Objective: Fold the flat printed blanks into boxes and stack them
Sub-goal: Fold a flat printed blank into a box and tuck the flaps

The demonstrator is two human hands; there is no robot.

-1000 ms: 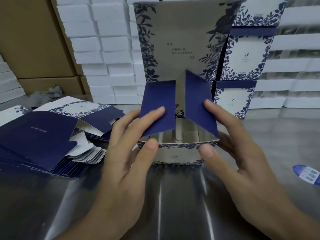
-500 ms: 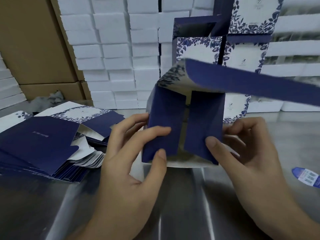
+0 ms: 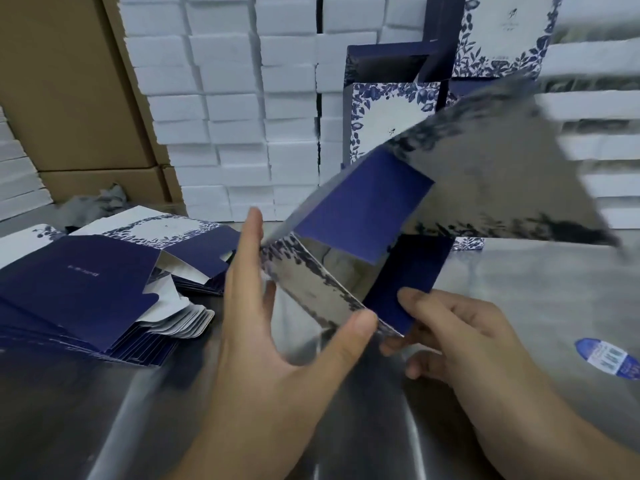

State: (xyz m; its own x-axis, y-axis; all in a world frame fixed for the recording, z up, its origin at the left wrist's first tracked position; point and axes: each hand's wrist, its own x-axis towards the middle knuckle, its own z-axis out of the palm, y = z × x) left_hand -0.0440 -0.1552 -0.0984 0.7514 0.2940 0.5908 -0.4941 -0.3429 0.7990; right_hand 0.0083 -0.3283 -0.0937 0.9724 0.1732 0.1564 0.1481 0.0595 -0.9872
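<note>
Shiny metal table point(image 3: 166, 403) up front, wall of white blocks point(image 3: 225, 98) behind. Far left: brown cartons point(image 3: 62, 81) standing against that wall, a grey rag point(image 3: 93, 202) crumpled at their foot. Below the rag, a fanned pile of flat blanks point(image 3: 86, 292) lying on the table, dark blue sides mostly up, one white floral panel showing at the back.

Next rightward, left hand point(image 3: 263, 341): fingers point(image 3: 251, 244) straight and upright, flat against the left side of the box point(image 3: 360, 216), thumb stretched across to the near bottom corner, clamping that side between thumb and fingers.

Box held between both hands above the table, tilted, open end turned toward the camera. Silvery inside visible, one blue flap folded across the opening, a second, darker flap at lower right, the big lid panel swung out to the upper right and blurred.

Right hand point(image 3: 460, 341) just beside the left thumb, fingers curled, forefinger on top of the darker flap and thumb below, pinching that near corner.

Behind the box, finished boxes point(image 3: 384, 112) stacked against the white wall, floral fronts facing forward. Far right on the table, well apart from the hands, a blue-and-white label point(image 3: 609, 358) lying flat.
</note>
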